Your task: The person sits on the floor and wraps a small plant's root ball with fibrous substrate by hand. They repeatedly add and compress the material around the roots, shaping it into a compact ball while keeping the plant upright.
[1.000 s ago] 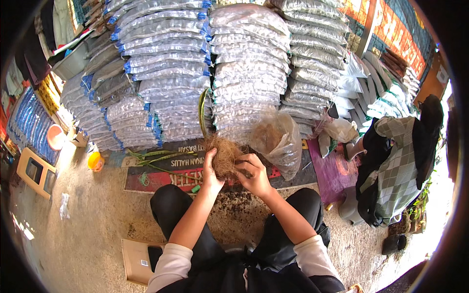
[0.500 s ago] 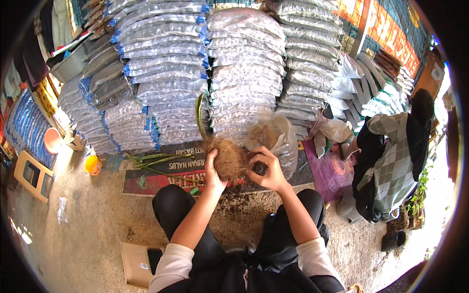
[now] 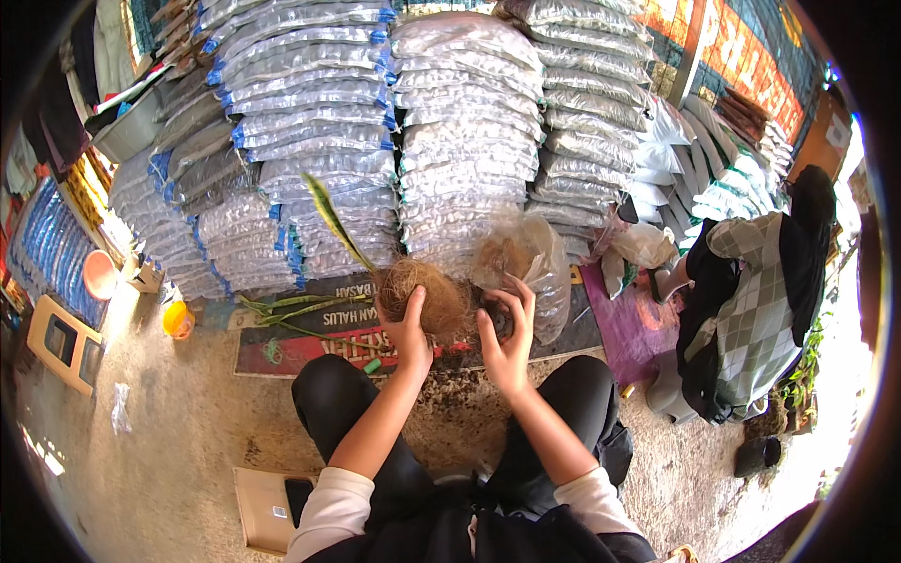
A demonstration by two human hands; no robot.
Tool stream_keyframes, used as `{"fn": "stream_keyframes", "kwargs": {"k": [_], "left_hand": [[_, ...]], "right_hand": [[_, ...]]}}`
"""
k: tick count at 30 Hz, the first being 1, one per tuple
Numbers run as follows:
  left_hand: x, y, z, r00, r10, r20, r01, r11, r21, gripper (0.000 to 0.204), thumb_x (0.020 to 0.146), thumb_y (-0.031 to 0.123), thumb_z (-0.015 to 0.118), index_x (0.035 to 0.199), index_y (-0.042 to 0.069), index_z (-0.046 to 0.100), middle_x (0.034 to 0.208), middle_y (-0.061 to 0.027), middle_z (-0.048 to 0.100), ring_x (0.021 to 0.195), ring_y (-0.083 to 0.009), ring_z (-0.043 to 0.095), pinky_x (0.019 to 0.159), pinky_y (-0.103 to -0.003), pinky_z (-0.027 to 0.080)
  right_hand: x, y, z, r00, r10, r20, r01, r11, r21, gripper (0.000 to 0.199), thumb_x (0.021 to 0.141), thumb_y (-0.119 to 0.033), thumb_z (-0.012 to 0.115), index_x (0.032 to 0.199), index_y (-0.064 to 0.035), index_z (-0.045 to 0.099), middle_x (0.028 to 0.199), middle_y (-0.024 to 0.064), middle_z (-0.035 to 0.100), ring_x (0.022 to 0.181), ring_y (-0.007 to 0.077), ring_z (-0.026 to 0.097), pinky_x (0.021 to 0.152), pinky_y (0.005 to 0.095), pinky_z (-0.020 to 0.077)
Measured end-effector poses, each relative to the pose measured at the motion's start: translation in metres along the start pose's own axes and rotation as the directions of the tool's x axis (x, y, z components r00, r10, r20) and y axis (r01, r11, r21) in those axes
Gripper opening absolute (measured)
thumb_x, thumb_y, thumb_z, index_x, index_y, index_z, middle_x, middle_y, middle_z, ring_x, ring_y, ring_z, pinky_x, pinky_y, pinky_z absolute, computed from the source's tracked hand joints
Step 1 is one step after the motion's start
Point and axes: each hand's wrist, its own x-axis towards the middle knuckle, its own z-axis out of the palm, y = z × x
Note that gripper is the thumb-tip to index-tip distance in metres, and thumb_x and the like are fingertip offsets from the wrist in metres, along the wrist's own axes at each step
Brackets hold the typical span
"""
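Note:
My left hand (image 3: 409, 336) is closed around a ball of brown coconut fibre (image 3: 439, 305), thumb on its near side. A single yellow-edged snake plant leaf (image 3: 336, 220) slants up and left from the ball. Just right of it, my right hand (image 3: 508, 342) has its fingers curved and apart, and I see nothing gripped in them. Something dark shows partly between these fingers, too hidden to name. Beyond the right hand stands a clear plastic bag (image 3: 554, 281) with loose brown fibre inside.
More snake plant leaves (image 3: 291, 314) lie on a printed mat (image 3: 272, 349) with a green cylinder (image 3: 373, 366). Tall stacks of filled plastic sacks (image 3: 469, 122) rise behind. Another person (image 3: 751, 310) crouches at right. At left are an orange container (image 3: 177, 320) and a stool (image 3: 61, 342).
The fibre ball has turned, and its leaf has swung from upright to leaning left. My right hand has opened from its curl around a dark thing.

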Motion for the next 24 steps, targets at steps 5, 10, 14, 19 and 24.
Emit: {"fn": "stream_keyframes", "kwargs": {"k": [5,10,14,19,24], "left_hand": [[0.001,-0.009,0.001,0.979,0.2,0.036,-0.203,0.963,0.177,0.073,0.073,0.008,0.074,0.131,0.004,0.03,0.117,-0.0109,0.047,0.106,-0.0201,0.048,0.09,-0.033,0.042],[-0.006,-0.011,0.004,0.953,0.285,0.099,-0.301,0.926,0.229,0.069,0.076,0.005,0.07,0.131,0.004,0.028,0.117,-0.011,0.047,0.103,-0.0195,0.05,0.087,-0.031,0.042],[-0.008,-0.016,0.003,0.956,0.279,0.096,-0.293,0.932,0.212,0.071,0.076,0.005,0.07,0.132,0.005,0.026,0.12,-0.0112,0.045,0.108,-0.0212,0.047,0.09,-0.033,0.041],[-0.004,-0.019,-0.003,0.97,0.21,0.124,-0.223,0.97,0.1,0.077,0.075,0.008,0.072,0.135,0.006,0.024,0.126,-0.011,0.04,0.112,-0.0218,0.043,0.093,-0.034,0.039],[-0.006,-0.016,-0.008,0.977,0.07,0.2,-0.065,0.997,-0.029,0.071,0.077,0.006,0.068,0.134,0.006,0.027,0.123,-0.0107,0.043,0.112,-0.0216,0.045,0.094,-0.034,0.04]], "right_hand": [[-0.039,-0.023,0.04,0.9,0.269,0.343,-0.365,0.896,0.254,0.08,0.088,-0.024,0.053,0.141,0.0009,-0.001,0.147,0.0208,-0.011,0.137,0.0302,-0.009,0.11,0.0419,0.0032],[-0.023,-0.005,0.058,0.588,0.621,0.518,-0.776,0.254,0.577,0.08,0.09,-0.038,0.047,0.143,-0.0051,-0.004,0.148,0.0182,0.009,0.137,0.026,0.012,0.109,0.0356,0.0132],[-0.005,0.006,0.052,0.559,0.555,0.616,-0.719,-0.045,0.694,0.043,0.092,-0.037,0.044,0.122,-0.0067,0.047,0.118,0.0074,0.054,0.108,0.0193,0.05,0.095,0.0344,0.036],[0.013,0.015,0.035,0.455,0.553,0.698,-0.806,-0.076,0.586,0.04,0.085,-0.039,0.054,0.114,-0.0114,0.053,0.106,0.0033,0.058,0.094,0.0151,0.053,0.083,0.0325,0.0399],[0.024,0.023,0.018,0.463,0.521,0.717,-0.868,0.103,0.486,0.047,0.081,-0.037,0.063,0.116,-0.0071,0.051,0.109,0.0042,0.057,0.1,0.0146,0.054,0.085,0.0296,0.0421]]}}
